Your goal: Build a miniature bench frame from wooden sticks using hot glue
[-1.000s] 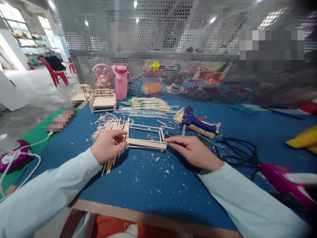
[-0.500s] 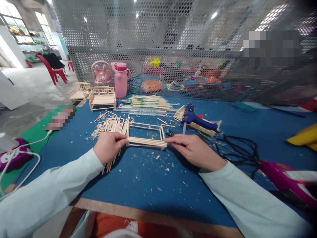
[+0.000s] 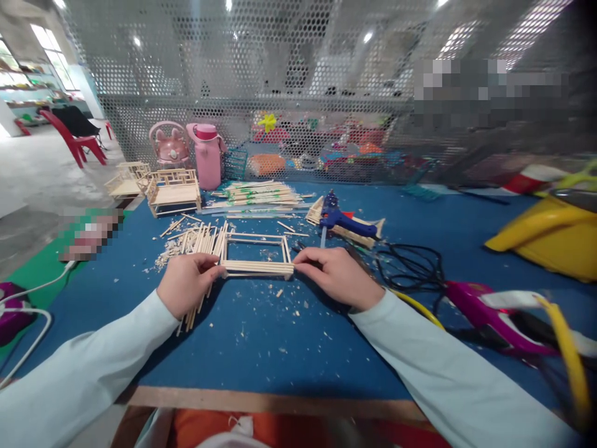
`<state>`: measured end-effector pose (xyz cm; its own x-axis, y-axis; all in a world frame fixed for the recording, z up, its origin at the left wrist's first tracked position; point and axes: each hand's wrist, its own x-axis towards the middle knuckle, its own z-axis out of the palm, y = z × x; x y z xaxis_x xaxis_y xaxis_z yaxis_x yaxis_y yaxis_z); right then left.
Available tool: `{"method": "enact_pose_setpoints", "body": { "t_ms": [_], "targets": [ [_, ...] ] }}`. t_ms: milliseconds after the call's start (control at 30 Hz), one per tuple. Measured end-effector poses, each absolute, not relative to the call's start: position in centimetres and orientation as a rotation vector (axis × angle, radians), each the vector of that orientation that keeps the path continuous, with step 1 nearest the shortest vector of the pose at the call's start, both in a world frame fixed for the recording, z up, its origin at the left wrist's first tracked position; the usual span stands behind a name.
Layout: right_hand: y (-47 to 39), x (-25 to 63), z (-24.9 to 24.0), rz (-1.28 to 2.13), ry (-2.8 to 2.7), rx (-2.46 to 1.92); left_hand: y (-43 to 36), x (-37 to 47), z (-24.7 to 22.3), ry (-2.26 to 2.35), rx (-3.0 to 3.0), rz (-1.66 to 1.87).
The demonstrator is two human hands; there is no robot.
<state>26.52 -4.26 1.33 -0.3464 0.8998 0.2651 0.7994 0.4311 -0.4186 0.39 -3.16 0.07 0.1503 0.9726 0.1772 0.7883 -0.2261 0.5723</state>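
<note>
A small rectangular frame of thin wooden sticks (image 3: 285, 249) stands on the blue tabletop between my hands. Several wooden sticks (image 3: 257, 266) lie side by side along its near edge. My left hand (image 3: 186, 285) pinches the left ends of these sticks with thumb and forefinger. At their right ends, my right hand (image 3: 339, 277) is closed in a pinch too. Under and beside my left hand is a pile of loose sticks (image 3: 205, 239). Beyond my right hand rests a blue glue gun (image 3: 347, 222), partly on a wooden stick piece.
Finished-looking miniature stick furniture (image 3: 173, 191) stands back left, beside a pink bottle (image 3: 208, 158). Bundled sticks in green-printed wrapping (image 3: 261, 193) lie behind the frame. Black cables (image 3: 413, 267), a purple power strip (image 3: 485, 311) and a yellow object (image 3: 550, 230) occupy the right. Perforated metal (image 3: 280, 68) borders the back.
The camera view has turned slightly right, so everything sits further left. The front sticks lie more evenly along the frame's edge. Both hands keep their pinch at the ends.
</note>
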Motion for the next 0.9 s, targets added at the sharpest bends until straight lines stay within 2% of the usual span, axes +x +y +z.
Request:
{"method": "enact_pose_setpoints", "body": {
  "t_ms": [900],
  "targets": [
    [-4.80, 26.28, 1.43, 0.222, -2.285, -1.463, -3.15, 0.37, -0.42, 1.678, 2.076, 0.699]
  ]
}}
